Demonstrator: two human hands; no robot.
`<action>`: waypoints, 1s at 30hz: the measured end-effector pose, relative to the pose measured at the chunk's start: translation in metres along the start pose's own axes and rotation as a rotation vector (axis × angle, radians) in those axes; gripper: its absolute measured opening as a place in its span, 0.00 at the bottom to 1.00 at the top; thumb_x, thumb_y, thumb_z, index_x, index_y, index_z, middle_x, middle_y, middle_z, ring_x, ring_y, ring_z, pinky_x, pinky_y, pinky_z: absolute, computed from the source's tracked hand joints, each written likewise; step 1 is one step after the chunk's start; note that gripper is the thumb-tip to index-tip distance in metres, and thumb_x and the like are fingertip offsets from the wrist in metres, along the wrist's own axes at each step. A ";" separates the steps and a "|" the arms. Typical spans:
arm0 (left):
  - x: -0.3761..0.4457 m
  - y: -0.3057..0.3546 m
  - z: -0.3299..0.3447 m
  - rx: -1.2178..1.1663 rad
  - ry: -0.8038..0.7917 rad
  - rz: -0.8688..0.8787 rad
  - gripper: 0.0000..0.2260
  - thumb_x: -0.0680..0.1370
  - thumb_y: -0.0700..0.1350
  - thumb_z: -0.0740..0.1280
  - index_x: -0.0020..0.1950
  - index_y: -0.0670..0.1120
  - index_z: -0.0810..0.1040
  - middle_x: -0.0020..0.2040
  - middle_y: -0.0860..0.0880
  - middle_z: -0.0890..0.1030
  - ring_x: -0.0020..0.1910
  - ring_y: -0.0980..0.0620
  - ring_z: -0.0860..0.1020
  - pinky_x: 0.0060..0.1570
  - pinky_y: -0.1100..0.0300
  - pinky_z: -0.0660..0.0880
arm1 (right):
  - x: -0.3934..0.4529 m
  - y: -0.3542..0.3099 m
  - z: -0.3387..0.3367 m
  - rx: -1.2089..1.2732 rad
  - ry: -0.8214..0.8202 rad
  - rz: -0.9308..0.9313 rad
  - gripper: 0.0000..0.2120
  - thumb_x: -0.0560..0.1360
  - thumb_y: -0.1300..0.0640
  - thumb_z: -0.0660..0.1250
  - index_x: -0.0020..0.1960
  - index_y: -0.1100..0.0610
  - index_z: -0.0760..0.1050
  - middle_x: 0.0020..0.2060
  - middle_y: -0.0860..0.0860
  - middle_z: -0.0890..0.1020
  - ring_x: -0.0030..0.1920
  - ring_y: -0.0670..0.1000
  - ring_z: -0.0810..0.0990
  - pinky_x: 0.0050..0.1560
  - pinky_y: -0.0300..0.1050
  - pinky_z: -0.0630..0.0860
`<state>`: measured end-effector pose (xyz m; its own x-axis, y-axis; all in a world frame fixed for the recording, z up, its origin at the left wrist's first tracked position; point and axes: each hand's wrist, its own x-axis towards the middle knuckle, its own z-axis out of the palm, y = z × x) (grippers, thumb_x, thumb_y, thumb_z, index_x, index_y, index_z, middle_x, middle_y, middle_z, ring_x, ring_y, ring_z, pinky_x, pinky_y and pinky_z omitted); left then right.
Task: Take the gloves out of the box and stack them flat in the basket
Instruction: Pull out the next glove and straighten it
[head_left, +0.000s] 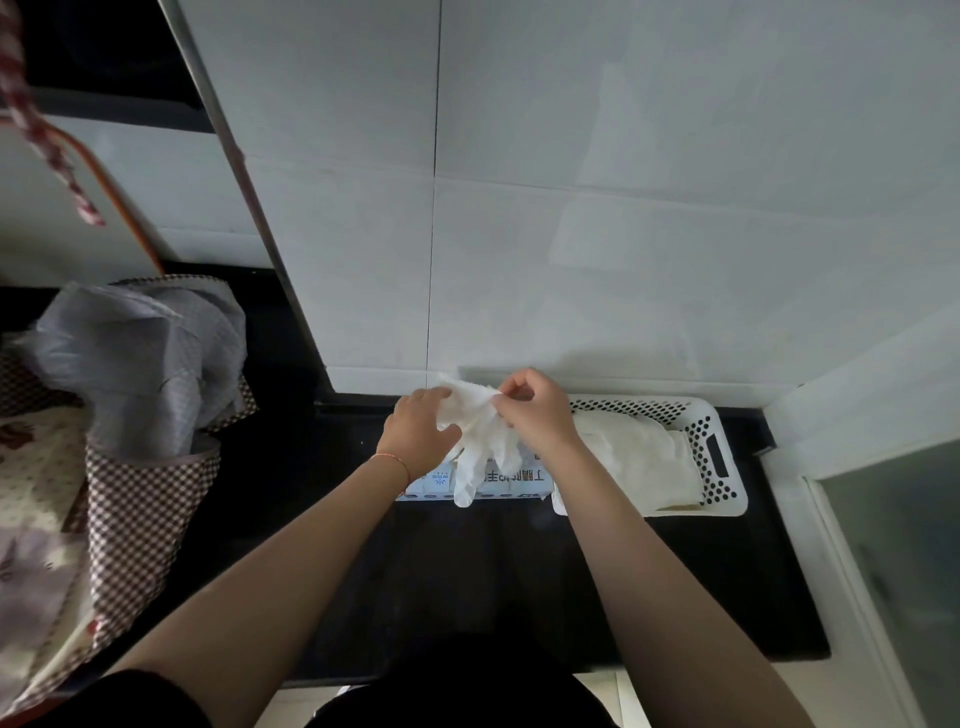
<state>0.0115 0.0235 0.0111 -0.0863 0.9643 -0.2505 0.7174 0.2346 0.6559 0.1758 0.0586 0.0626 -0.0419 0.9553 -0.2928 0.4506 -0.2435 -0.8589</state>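
Black counter (467, 571): my left hand (415, 431) and right hand (535, 410) pinch one glove (480, 441), box (493, 480) beneath, basket (727, 467) rightward.

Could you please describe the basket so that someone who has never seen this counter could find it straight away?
Look along the black counter to the foot of the white tiled wall. The basket sits at the right end, beside the glove box. It is white plastic with perforated walls and a slot handle, and flat white gloves lie inside it.
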 end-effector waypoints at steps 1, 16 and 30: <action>0.000 0.003 -0.004 -0.070 0.046 0.001 0.22 0.76 0.45 0.67 0.70 0.48 0.71 0.64 0.49 0.75 0.64 0.47 0.71 0.65 0.51 0.69 | 0.000 -0.005 -0.003 0.057 -0.008 0.003 0.06 0.72 0.63 0.69 0.42 0.53 0.75 0.39 0.49 0.81 0.38 0.48 0.79 0.42 0.42 0.77; 0.005 0.034 -0.047 -0.916 -0.125 -0.323 0.10 0.77 0.50 0.70 0.50 0.43 0.81 0.44 0.47 0.82 0.42 0.51 0.79 0.46 0.57 0.74 | 0.002 -0.029 -0.034 0.710 -0.187 -0.036 0.09 0.75 0.72 0.65 0.46 0.59 0.75 0.39 0.55 0.78 0.43 0.53 0.78 0.42 0.45 0.77; -0.016 0.087 -0.071 -0.502 -0.032 0.185 0.04 0.76 0.45 0.72 0.45 0.46 0.85 0.34 0.57 0.80 0.33 0.64 0.74 0.35 0.72 0.70 | -0.023 -0.056 -0.062 -0.248 -0.303 -0.201 0.30 0.68 0.47 0.78 0.66 0.45 0.70 0.59 0.44 0.75 0.57 0.44 0.76 0.51 0.41 0.75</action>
<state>0.0260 0.0369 0.1224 0.0371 0.9927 -0.1146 0.2988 0.0984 0.9492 0.2068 0.0607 0.1435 -0.3937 0.8780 -0.2723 0.6058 0.0251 -0.7952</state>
